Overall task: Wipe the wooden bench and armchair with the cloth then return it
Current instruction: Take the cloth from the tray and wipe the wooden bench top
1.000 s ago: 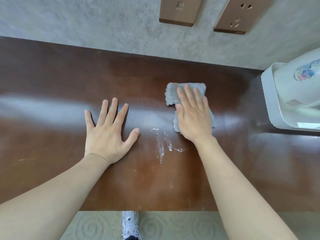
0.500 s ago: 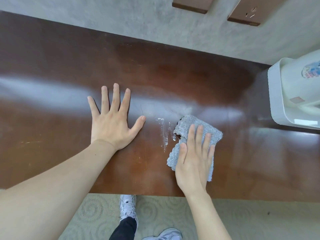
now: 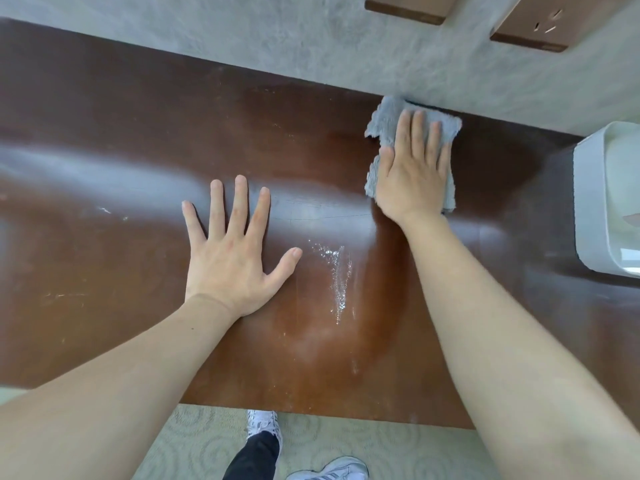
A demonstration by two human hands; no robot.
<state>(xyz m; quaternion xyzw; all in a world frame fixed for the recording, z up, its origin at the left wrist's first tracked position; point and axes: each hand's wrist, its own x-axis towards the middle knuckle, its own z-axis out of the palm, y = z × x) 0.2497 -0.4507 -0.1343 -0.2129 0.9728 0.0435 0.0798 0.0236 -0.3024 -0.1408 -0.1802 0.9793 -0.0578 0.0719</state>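
The grey cloth [image 3: 412, 140] lies flat on the wooden bench [image 3: 138, 150], pushed to the far edge so that its top border touches the grey wall [image 3: 277, 46]. Its long axis runs roughly from 12 to 6 o'clock, in line with the forearm behind it. The right hand [image 3: 414, 171] lies spread on top of it, palm down and fingers straight, pressing rather than gripping; cloth shows past the fingertips and along both sides of the palm.

From the cloth, a streak of white wet residue [image 3: 337, 278] lies at about 7 o'clock, on the near half of the bench, between the two forearms. It has the same 12-to-6 run as the cloth. The right hand is the nearer one for it and already carries the cloth, so the likely next stroke is a pull back toward the body with a slight shift left.

The left hand [image 3: 232, 251] rests open and empty on the bench, fingers fanned, at about 8 o'clock from the cloth, its thumb just beside the residue. It seems to serve as a brace only.

At 3 o'clock from the cloth, well apart, stands a white appliance [image 3: 595, 202]. The armchair is not in view.
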